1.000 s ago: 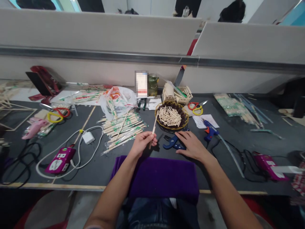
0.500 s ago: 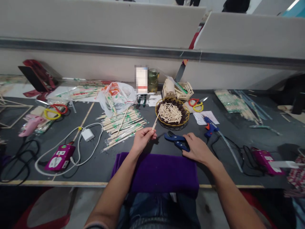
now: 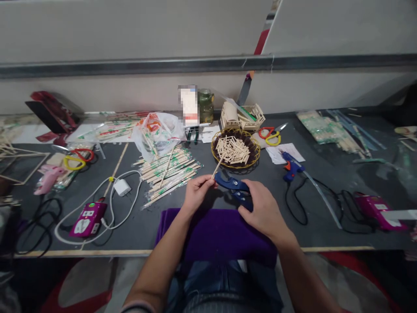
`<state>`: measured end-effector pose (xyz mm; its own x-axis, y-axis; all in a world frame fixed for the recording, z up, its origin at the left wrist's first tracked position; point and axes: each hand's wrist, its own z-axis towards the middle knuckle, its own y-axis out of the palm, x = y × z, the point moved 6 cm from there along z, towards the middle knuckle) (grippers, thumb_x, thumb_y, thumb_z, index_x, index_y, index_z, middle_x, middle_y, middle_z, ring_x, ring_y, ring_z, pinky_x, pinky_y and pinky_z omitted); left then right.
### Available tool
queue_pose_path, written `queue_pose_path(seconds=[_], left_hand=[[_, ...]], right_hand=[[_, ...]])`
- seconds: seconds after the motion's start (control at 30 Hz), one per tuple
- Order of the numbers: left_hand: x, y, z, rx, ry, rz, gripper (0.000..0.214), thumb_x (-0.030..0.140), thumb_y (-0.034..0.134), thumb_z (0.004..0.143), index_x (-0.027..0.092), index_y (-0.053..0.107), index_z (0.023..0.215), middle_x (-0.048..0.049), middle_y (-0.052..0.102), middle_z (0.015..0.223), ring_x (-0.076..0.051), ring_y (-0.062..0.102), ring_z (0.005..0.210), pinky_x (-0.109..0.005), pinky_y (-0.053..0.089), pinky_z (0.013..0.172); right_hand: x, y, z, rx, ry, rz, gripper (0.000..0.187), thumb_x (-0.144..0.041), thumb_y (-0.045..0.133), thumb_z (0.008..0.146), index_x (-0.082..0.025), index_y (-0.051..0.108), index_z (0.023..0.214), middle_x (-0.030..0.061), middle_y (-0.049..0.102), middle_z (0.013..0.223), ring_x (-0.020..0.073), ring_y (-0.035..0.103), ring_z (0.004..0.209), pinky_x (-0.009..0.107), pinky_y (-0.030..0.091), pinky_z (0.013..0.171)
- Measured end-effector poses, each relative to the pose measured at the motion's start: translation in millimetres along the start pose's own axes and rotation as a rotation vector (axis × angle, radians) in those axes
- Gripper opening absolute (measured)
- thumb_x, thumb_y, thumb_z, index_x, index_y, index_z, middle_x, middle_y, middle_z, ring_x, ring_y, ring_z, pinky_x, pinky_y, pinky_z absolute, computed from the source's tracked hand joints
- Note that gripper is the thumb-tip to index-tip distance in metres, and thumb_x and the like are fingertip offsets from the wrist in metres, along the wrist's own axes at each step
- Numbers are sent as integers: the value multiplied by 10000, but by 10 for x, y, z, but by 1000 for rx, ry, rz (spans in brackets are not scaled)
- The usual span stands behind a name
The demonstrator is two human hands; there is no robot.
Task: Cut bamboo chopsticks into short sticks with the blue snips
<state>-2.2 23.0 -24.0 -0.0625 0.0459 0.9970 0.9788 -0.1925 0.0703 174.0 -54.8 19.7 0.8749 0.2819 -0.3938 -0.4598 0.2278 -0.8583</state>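
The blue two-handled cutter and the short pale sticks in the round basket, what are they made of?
The blue two-handled cutter looks like painted metal or hard plastic: smooth, even blue around a silvery pivot. The short pale sticks look like plain wood or bamboo, probably unvarnished: beige, with no visible shine.

A pale, slim stick point(image 3: 218, 166) tilts beside the cutter point(image 3: 232, 182) (blue).

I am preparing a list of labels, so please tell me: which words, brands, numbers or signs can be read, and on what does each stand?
No text is readable.
Wrapped sticks: green print, too small.
Upright screen: pixelated.
Paper by the glue gun: faint marks, too blurred.
Left magenta power box: pale markings, too small.
Blue cutter in the right hand: no lettering visible.
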Motion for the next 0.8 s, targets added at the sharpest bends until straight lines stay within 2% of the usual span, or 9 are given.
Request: queue_pose_path(seconds=[0.27,0.6,0.8], left_hand=[[-42,-19,1,-42,109,165,285,427,639,805,179,727,696,-30,696,692,-163,609,688,-256,462,695],[119,13,-39,-25,161,232,234,380,653,796,202,737,669,-35,682,672,-163,595,655,-261,456,678],[106,-54,-80,77,214,285,200,348,669,773,217,718,631,-35,657,650,-180,585,667,-273,446,686]], right_hand=[[-128,-28,75,21,-5,-22,563,-202,543,718,-154,449,1270,155,604,1131,320,564,1038,447,450,890],[-157,-36,101,32,3,-40,581,-207,530,727,-146,430,1296,160,597,1145,320,556,1041,444,443,884],[-201,-56,75,48,4,-14,607,-193,530,719,-153,425,1315,156,596,1145,320,551,1055,444,442,882]])
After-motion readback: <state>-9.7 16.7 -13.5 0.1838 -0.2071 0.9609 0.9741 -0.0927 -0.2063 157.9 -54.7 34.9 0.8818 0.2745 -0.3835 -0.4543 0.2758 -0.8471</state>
